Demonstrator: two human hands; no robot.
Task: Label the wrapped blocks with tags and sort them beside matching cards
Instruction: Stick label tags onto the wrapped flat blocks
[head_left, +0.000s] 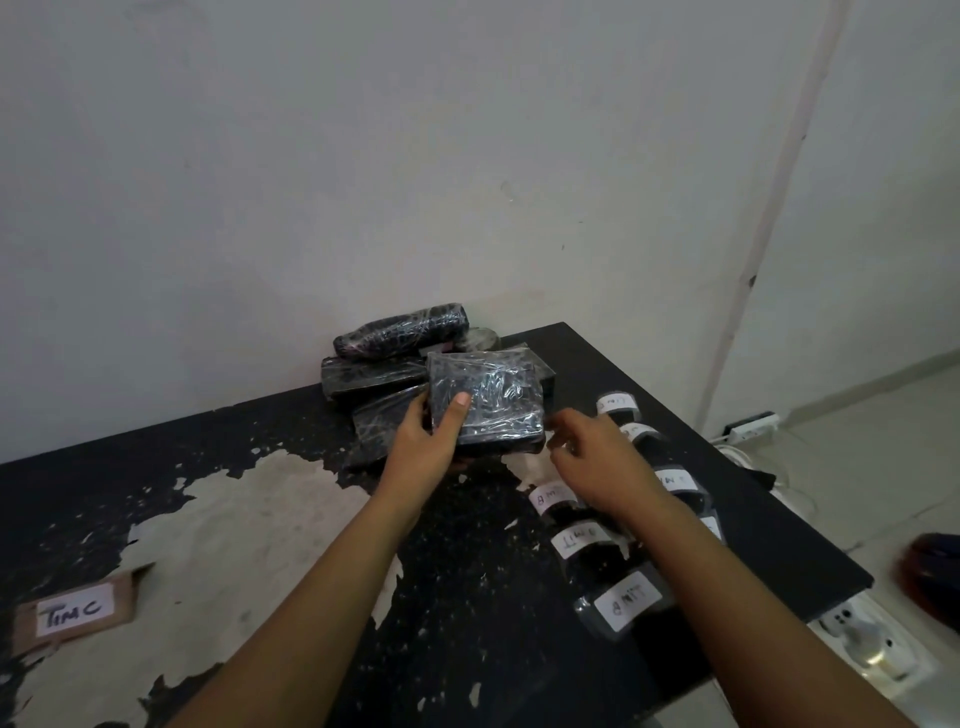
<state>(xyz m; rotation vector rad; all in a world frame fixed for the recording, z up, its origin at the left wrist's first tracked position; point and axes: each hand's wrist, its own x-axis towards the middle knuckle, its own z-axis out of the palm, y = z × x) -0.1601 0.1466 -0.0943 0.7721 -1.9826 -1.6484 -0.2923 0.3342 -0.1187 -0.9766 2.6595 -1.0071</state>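
One wrapped block (485, 402) is gripped by the left hand (423, 441); right hand (592, 457) fingers hang loosely curled, holding nothing. Slippage is risked: glossy film.

"TIM C" on brown card's white label (76, 607).

Both bare forearms extended forward from the lower frame edge. The left hand (423, 441) was curled, thumb (457, 413) laid on top, fingers hidden beneath what it gripped. The right hand (592, 457) hovered palm-down, fingers loosely bent, its grip holding nothing.
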